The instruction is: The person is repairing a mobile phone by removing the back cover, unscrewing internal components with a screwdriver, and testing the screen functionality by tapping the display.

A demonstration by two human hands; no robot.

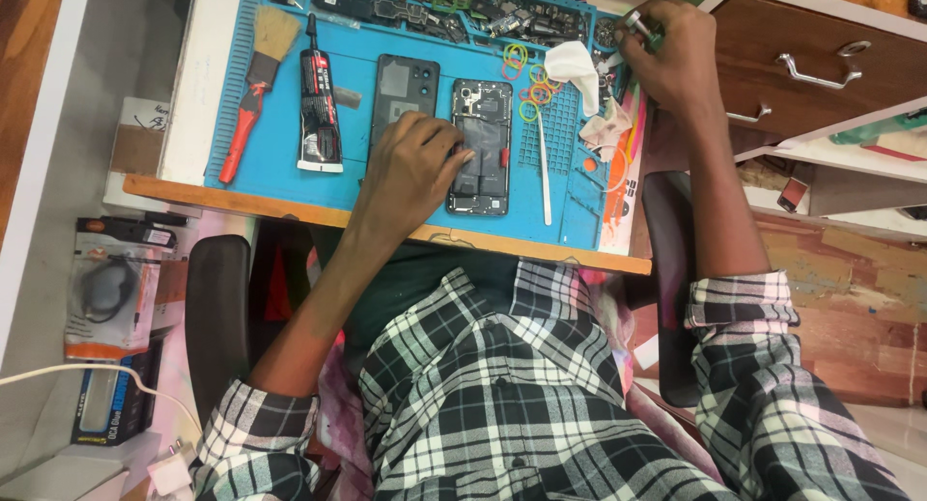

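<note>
An opened black phone [480, 146] lies on a blue work mat [280, 163], its insides showing. My left hand [410, 168] rests on the mat with its fingertips touching the phone's left edge. A dark back cover [406, 84] lies just left of the phone, partly under my hand. My right hand [671, 57] is at the mat's far right corner, fingers closed on a small metal tool [635, 21] whose kind I cannot make out.
On the mat lie a red-handled brush [253, 86], a black glue tube [317, 105], coloured rubber bands [526, 76], a white cloth [577, 69], a thin white pry tool [544, 173] and a parts tray [454, 9]. A wooden drawer [811, 62] stands right. Packaged items [111, 298] lie left.
</note>
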